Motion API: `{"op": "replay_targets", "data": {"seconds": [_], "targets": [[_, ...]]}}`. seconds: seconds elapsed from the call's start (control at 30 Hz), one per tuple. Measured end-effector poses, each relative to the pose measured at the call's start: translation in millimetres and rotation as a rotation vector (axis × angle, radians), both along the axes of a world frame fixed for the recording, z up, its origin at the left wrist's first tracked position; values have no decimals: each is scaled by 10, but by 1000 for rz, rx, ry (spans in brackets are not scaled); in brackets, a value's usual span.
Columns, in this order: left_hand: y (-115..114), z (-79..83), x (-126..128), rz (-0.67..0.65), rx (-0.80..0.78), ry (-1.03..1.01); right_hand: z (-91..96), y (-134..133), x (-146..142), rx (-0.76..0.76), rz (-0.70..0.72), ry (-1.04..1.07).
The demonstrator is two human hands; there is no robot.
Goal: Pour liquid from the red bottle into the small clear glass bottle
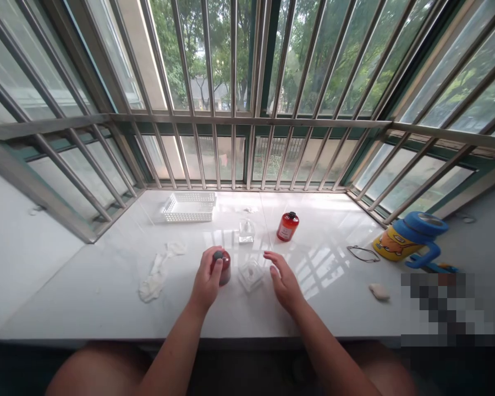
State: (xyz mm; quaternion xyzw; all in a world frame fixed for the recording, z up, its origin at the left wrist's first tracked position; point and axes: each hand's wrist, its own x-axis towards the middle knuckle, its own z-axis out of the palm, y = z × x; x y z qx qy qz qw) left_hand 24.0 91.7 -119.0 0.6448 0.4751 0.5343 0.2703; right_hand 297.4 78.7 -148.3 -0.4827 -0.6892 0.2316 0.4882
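Observation:
My left hand [207,278] is wrapped round a dark red bottle [225,270] with a black cap, which stands on the white sill. My right hand [286,283] hovers to the right with fingers apart and nothing in them. Between the two hands lies a clear, square glass-like piece [251,276]; its exact kind is hard to make out. Behind it stands a small clear square bottle [246,232]. A second red bottle [287,227] with a black cap and a pale label stands farther back, beyond my right hand.
A white perforated basket [190,208] sits at the back left. Crumpled white tissue or cloth [153,283] lies left. On the right are glasses [363,253], a blue and yellow mug [408,236] and a beige lump [379,292]. Metal bars [251,122] bound the sill.

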Motion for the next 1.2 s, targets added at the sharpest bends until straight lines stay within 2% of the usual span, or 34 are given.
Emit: {"op": "replay_targets", "data": {"seconds": [0.13, 0.23, 0.33, 0.43, 0.57, 0.77, 0.97, 1.07, 1.2], "targets": [[-15, 29, 7, 6, 16, 22, -53, -42, -391, -85, 134, -15], [-32, 44, 2, 19, -3, 20, -30, 62, -604, -109, 96, 49], [-40, 25, 6, 40, -41, -23, -6, 105, -697, -147, 40, 95], [-35, -17, 26, 44, -61, -131, 3, 25, -630, -178, -14, 111], [-37, -27, 45, 22, -116, -243, -21, -165, -343, -210, -101, 145], [-76, 54, -4, 9, -149, -98, -49, -331, 25, -235, -100, 147], [-60, -9, -2, 7, -181, -197, -100, -368, -40, -114, -95, 2], [-50, -22, 10, 1, -165, -240, -171, -367, -142, -115, -166, 35], [-69, 38, -1, 33, -200, -145, -223, -359, -224, -108, -251, 111]]}}
